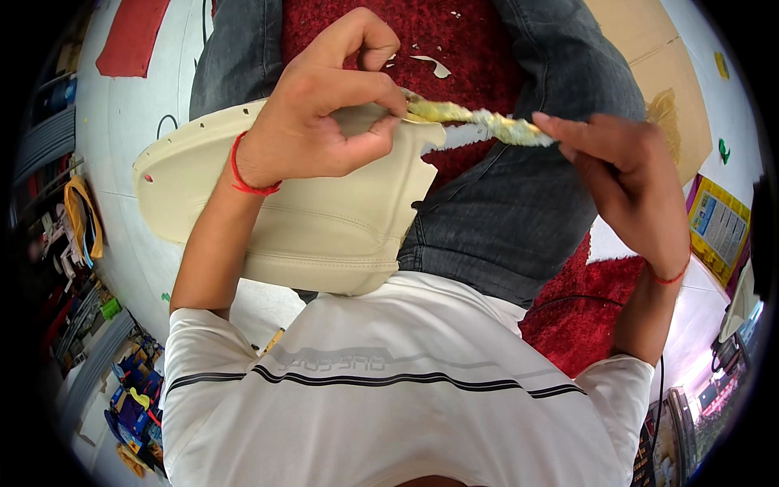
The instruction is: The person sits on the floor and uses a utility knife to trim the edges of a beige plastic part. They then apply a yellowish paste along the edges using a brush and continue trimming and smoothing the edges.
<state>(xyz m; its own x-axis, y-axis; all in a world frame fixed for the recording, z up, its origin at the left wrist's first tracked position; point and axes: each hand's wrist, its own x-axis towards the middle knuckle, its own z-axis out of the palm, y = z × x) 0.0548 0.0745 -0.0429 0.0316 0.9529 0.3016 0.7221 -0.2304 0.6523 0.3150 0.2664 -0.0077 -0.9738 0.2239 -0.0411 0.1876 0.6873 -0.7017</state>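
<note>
A cream, leather-like panel point(324, 219) with stitched seams and a ragged right edge rests across my lap. Above its top right corner stretches a thin strip of yellow and whitish fuzzy, foam-like material point(511, 130). The strip's left end meets the thumb and index finger of my left hand point(324, 105), pinched together at the panel's upper edge; exactly how it joins the panel there is hidden. At its other end, the fingers of my right hand point(625, 162) close on the strip, out to the right above my thigh.
Beneath me lies a red carpet point(454, 49) with pale scraps point(434, 66) on it. Brown cardboard point(633, 32) is at the upper right, and a yellow-framed package point(720, 227) is beyond my right wrist. Shelves with mixed goods point(65, 195) line the left side.
</note>
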